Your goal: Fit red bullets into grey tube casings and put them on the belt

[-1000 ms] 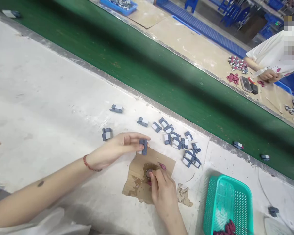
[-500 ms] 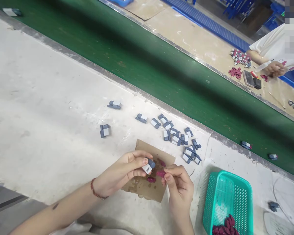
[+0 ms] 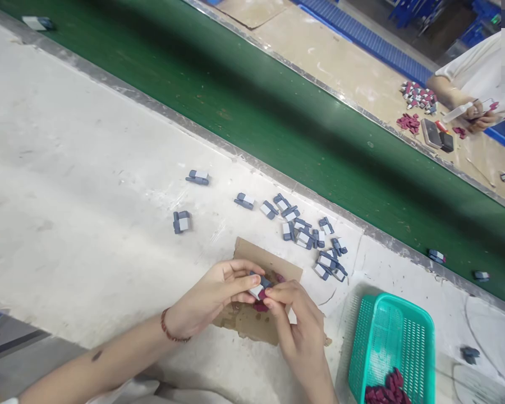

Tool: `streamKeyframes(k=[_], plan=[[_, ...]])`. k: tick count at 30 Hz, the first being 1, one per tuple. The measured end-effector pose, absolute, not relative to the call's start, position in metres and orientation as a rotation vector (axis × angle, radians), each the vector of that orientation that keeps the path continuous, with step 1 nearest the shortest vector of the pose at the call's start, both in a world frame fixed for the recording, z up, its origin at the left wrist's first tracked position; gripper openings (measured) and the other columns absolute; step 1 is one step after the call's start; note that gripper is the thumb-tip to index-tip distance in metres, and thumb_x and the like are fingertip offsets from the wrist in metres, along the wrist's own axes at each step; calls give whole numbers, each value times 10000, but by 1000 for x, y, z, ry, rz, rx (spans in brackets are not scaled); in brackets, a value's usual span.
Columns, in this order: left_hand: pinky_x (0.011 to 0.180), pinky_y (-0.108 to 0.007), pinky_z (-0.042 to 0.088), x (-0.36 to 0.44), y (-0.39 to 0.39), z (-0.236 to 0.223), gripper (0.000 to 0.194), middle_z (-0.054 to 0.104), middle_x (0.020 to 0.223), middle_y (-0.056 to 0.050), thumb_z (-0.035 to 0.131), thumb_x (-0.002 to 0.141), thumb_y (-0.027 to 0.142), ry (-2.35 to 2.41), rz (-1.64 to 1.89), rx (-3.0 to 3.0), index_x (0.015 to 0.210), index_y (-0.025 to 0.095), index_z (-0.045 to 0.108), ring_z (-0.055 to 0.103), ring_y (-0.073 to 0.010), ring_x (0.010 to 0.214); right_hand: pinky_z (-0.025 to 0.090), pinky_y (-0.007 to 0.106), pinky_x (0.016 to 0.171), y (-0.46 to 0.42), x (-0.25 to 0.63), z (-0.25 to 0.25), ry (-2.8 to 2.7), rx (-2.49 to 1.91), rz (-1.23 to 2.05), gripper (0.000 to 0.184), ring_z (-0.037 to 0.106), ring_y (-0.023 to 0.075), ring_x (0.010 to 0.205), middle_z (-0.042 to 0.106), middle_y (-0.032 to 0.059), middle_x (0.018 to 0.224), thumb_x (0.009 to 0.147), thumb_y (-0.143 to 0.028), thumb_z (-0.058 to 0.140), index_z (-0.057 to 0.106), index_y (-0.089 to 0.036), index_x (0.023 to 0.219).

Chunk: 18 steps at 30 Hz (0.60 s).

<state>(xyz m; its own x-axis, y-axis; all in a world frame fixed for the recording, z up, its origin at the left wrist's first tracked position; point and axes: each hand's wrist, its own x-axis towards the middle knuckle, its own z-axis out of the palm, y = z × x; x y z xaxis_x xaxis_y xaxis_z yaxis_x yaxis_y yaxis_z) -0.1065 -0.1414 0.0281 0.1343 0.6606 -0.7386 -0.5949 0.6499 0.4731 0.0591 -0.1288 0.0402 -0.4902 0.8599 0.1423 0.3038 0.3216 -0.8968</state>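
Note:
Between thumb and fingers, my left hand (image 3: pixel 219 289) grips a small blue-and-white plastic part (image 3: pixel 256 290) above a piece of cardboard (image 3: pixel 273 261). My right hand (image 3: pixel 297 317) pinches a small maroon piece (image 3: pixel 262 294) against the end of that part; the fingertips hide most of it. Another maroon piece (image 3: pixel 260 306) lies just below on the wet-stained cardboard, and one more (image 3: pixel 280 278) shows behind my right fingers. Several like blue-and-white parts (image 3: pixel 303 239) lie loosely grouped beyond the cardboard, with a few apart to the left, one of them a part (image 3: pixel 182 222) on its own.
A teal basket (image 3: pixel 362 336) with maroon pieces (image 3: pixel 389 387) stands at right, near a dark part (image 3: pixel 470 354). Beyond the white table (image 3: pixel 88 168) runs a green conveyor belt (image 3: pixel 235 106) carrying several parts. Across it, a co-worker's hands (image 3: pixel 482 115) hold a white bottle-like tool.
My right hand rose from the cardboard with a maroon piece and brought it to the part in my left hand. My left hand lowered and turned the part. Parts on the belt moved right.

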Motion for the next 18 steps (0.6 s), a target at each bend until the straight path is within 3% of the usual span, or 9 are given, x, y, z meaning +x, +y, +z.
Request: streamKeyframes(k=[4, 9, 14, 18], plan=[[568, -156, 533, -107, -142, 26, 428, 697, 684, -1, 924, 453, 382, 1156, 900, 85, 748, 141, 729, 634, -101, 622, 508, 261, 684, -127, 59, 37, -1989, -1036, 1129, 144, 631, 147, 738, 674, 20, 810, 928, -124, 516, 620, -223, 931], [629, -213, 540, -115, -144, 26, 452, 737, 720, -32, 900, 532, 352, 1047, 780, 257, 909, 152, 753, 663, -144, 657, 515, 236, 689, -134, 65, 26, -1754, -1204, 1309, 93, 656, 141, 748, 694, 7, 808, 919, -197, 559, 642, -229, 890], [642, -249, 549, -120, -143, 26, 316, 767, 762, -48, 859, 591, 272, 1071, 721, 429, 874, 168, 765, 702, -206, 734, 516, 231, 612, -142, 63, 28, -1591, -1281, 1354, 92, 670, 149, 668, 713, 14, 746, 883, -249, 608, 654, -203, 817], [683, -271, 563, -115, -139, 29, 281, 780, 861, -85, 826, 629, 266, 1072, 703, 524, 886, 166, 769, 718, -234, 799, 530, 249, 651, -149, 60, 30, -1588, -1322, 1271, 108, 684, 161, 701, 725, 29, 761, 890, -239, 586, 660, -199, 823]])
